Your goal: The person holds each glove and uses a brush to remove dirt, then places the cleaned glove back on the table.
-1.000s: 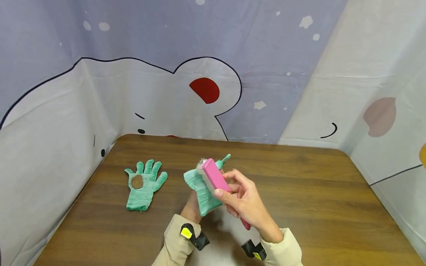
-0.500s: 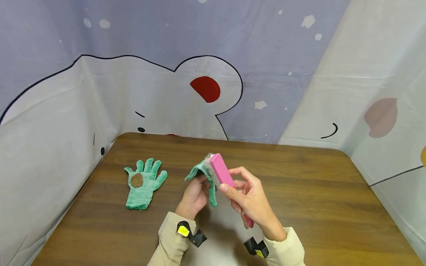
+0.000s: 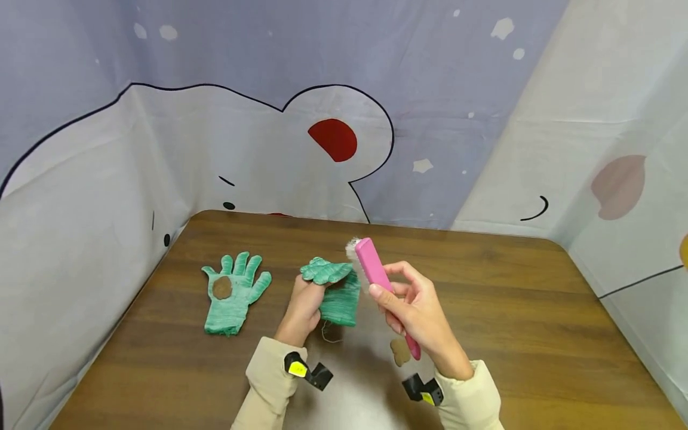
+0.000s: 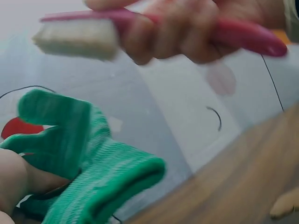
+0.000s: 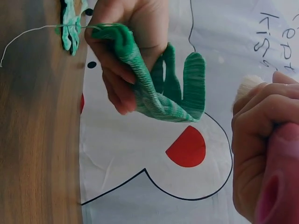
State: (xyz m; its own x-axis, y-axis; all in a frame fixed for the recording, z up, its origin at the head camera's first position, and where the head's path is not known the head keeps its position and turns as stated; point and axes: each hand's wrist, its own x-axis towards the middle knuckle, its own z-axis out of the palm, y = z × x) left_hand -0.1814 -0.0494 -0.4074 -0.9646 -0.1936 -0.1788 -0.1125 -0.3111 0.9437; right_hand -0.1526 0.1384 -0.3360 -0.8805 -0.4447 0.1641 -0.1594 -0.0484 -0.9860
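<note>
Green glove (image 3: 333,286) is held up off the table (image 3: 510,310), fingers flopped over, pinched in your left hand (image 3: 301,307). Pink brush (image 3: 383,286) sits just right of it, bristles facing the glove but not quite touching — your right hand (image 3: 416,310) is wrapped round the handle. Looks like mid-brushing, between strokes. Next stroke likely needs the fabric pulled flat and taut. Second glove (image 3: 233,292) lies flat to the left, brown patch on its palm; a brown scrap (image 3: 400,352) lies on the table under your right hand.
</note>
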